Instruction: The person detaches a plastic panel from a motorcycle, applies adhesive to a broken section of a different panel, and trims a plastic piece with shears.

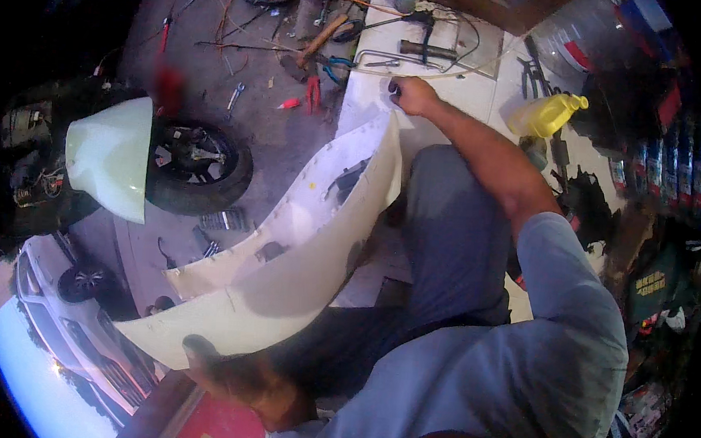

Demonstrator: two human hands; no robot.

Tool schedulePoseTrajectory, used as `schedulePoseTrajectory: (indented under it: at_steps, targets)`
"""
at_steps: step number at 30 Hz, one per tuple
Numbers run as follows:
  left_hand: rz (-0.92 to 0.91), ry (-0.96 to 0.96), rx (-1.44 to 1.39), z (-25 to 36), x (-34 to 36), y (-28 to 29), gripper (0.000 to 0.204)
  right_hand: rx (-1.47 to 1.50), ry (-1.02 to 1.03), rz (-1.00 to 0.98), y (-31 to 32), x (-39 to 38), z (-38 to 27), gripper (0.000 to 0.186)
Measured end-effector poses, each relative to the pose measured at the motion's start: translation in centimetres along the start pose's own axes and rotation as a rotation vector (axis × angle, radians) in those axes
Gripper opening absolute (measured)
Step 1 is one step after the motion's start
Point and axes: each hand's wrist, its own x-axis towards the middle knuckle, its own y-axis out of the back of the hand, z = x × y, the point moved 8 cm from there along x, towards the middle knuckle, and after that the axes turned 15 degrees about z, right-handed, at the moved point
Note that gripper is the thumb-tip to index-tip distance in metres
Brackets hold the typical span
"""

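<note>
A long, curved white plastic body panel (282,295) lies tilted across my lap, its hollow inner side facing up and away. My left hand (244,381) holds the panel's lower left end, thumb on the outer face and fingertips showing past the far edge. Inside the hollow, a dark bracket-like part (351,180) sits near the upper end. Just beyond that end, my right hand (414,96) is above the white tiled surface (455,89). Its fingers are curled round a small item, too small to name.
A hammer (323,41), red-handled pliers (313,95) and a wrench (236,98) lie on the floor. At left are a wheel (197,165) and a pale panel (113,156). A yellow jug (545,114) lies at right. Beyond my right hand is an L-shaped metal bar (401,55).
</note>
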Motion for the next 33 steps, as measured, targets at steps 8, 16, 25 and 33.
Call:
schedulePoseTrajectory:
  at_steps: [8, 16, 25, 33]
  targets:
    - [-0.008, -0.414, 0.358, 1.1, 3.2, -1.2, 0.058, 0.038, -0.118, -0.651, -11.9, 1.8, -7.7, 0.027]
    - [-0.185, -1.061, 0.824, 0.5, 7.7, 0.6, 0.071, -0.092, 0.200, -0.206, -21.3, 15.5, -11.3, 0.027]
    - [0.328, -0.242, 0.563, -1.8, 13.2, 5.0, 0.060, -0.478, 0.386, -0.690, -30.7, 14.2, -17.8, 0.039]
    - [0.156, 0.098, 0.041, -2.8, 15.0, -2.8, 0.071, -0.193, 0.540, -0.501, -30.2, 17.5, -14.5, 0.036]
